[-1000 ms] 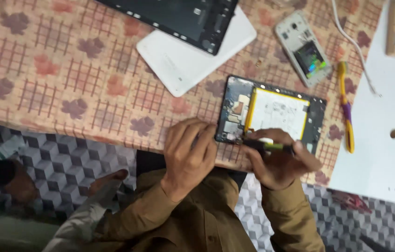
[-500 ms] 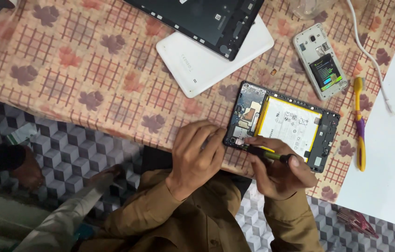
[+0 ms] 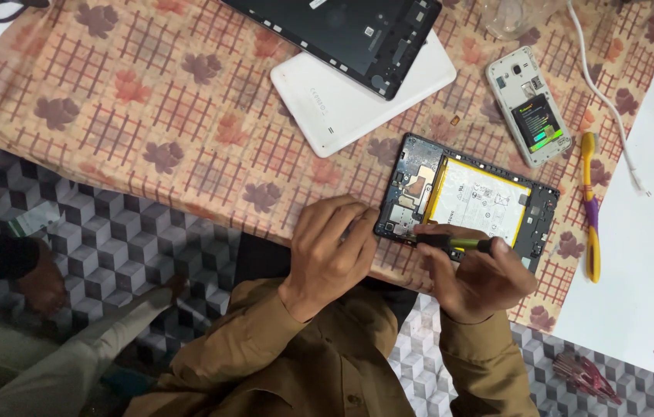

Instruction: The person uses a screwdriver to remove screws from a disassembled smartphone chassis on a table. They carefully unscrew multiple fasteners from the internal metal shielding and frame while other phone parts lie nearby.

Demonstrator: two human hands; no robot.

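Left hand (image 3: 332,251) curled closed, fingertips pressed on the open tablet's (image 3: 470,201) near-left corner, apparently to pin it. Right hand (image 3: 475,274) grips a screwdriver (image 3: 450,243), tip at that same corner. Tablet lies near the desk's front edge on the cloth (image 3: 111,100). White tablet (image 3: 342,100) just behind; phone (image 3: 529,108) and toothbrush (image 3: 590,208) right. Open cloth only leftward.
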